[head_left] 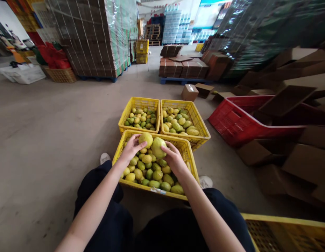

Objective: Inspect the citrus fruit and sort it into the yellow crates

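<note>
My left hand (131, 149) is closed round a round yellow lemon (146, 140). In my right hand (174, 158) is a larger, paler yellow-green lemon (158, 147), held beside the first. Both fruits are above the near yellow crate (193, 168), which holds many loose lemons (147, 159) from yellow to green. Behind it stand two more yellow crates, a left one (120, 120) and a right one (204, 130), each with similar fruit inside.
A red crate (227, 122) stands at the right amid a heap of cardboard boxes (306, 161). Another yellow crate (283, 219) is at the lower right. Flattened cartons (183, 66) lie on a blue pallet (172, 81), and a wrapped stack (86, 38) stands at the back left.
</note>
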### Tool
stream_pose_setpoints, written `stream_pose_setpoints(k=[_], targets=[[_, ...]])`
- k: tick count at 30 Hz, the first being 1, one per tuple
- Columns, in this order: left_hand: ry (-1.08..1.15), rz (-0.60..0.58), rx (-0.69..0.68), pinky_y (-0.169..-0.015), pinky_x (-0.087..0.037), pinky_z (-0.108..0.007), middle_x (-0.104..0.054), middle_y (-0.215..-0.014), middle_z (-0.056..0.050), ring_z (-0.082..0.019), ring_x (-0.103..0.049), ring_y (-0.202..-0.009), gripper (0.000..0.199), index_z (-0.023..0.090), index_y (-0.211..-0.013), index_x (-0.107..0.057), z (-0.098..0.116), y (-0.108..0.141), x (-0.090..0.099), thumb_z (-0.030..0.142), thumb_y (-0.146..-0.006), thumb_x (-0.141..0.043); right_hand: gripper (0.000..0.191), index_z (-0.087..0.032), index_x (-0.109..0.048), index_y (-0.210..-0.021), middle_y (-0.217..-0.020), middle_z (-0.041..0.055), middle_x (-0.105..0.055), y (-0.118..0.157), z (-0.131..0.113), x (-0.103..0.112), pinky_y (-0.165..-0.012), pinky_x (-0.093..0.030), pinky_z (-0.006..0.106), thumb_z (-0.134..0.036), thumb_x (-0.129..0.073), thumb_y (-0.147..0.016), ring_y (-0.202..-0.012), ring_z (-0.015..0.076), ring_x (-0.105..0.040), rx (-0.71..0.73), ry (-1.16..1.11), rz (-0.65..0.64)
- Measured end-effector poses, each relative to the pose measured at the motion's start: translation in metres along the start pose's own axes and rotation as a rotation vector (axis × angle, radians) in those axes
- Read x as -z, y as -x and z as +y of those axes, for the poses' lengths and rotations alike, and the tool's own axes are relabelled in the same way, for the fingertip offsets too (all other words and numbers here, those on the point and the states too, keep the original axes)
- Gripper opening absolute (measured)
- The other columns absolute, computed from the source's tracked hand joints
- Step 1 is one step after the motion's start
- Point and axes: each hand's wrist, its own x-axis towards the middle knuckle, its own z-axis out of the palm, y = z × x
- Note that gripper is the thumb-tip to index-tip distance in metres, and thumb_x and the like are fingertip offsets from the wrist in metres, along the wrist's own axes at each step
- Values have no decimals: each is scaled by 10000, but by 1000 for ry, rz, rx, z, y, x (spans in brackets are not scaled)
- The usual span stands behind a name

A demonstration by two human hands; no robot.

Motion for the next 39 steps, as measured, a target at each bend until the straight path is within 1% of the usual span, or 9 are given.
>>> stream_pose_setpoints(k=[3,6,9,15,20,26,31,36,39], targets=[[-11,-33,-5,-891,-525,-331,-694,-1139,-74,-249,-640,-1079,506,204,-1148,-619,1,1,0,391,-711,-791,408,-227,-660,-897,-881,18,-748,1,-1,0,-644,-521,288,-386,-851,-574,-876,251,-700,-13,-20,-19],[-2,-51,28,-768,-544,-301,-679,-1124,-59,-242,-650,-1016,511,215,-1186,-603,0,1,1,432,-738,-718,386,-220,-666,-888,-873,12,-743,1,1,0,-646,-504,274,-393,-846,-593,-839,228,-691,-17,-19,-32],[7,-73,44,-657,-530,-282,-657,-1050,-46,-219,-649,-903,451,210,-1099,-598,-2,1,1,517,-770,-635,383,-223,-687,-924,-880,5,-742,1,3,1,-673,-499,266,-395,-841,-619,-814,205,-683,-19,24,-60],[-167,61,50,-529,-452,-232,-567,-854,-8,-133,-550,-677,405,211,-940,-572,-2,5,-6,572,-774,-651,364,-241,-702,-967,-886,0,-741,3,6,1,-706,-507,276,-401,-823,-663,-804,197,-679,-21,72,-123],[-98,-4,28,-454,-369,-231,-546,-745,8,-109,-508,-533,440,213,-901,-529,-8,1,-4,637,-804,-596,372,-246,-710,-957,-876,-5,-734,2,7,2,-691,-499,256,-404,-833,-644,-807,187,-672,-19,60,-92],[-73,-6,48,-454,-342,-251,-616,-799,-39,-114,-494,-508,531,195,-1038,-589,-10,-2,-1,679,-851,-475,396,-230,-718,-942,-856,5,-728,2,6,1,-686,-509,269,-415,-841,-614,-793,196,-670,-35,41,-88],[-110,-9,28,-457,-342,-246,-631,-872,-44,-106,-492,-523,536,205,-1058,-610,-6,0,-1,678,-860,-452,401,-221,-719,-948,-870,14,-732,2,6,1,-687,-517,282,-411,-836,-615,-804,207,-674,-34,32,-94],[-229,-40,-3,-502,-421,-238,-591,-864,-15,-121,-537,-605,466,217,-1058,-571,-5,4,-3,610,-810,-602,376,-216,-709,-933,-900,24,-737,1,6,1,-665,-523,303,-400,-821,-625,-841,235,-676,-26,-1,-84],[-352,-71,-85,-642,-504,-257,-595,-940,-13,-157,-598,-775,422,231,-1079,-538,-4,8,-5,503,-789,-680,374,-215,-706,-947,-943,28,-736,0,7,1,-661,-527,301,-406,-808,-642,-900,249,-669,-31,5,-75]])
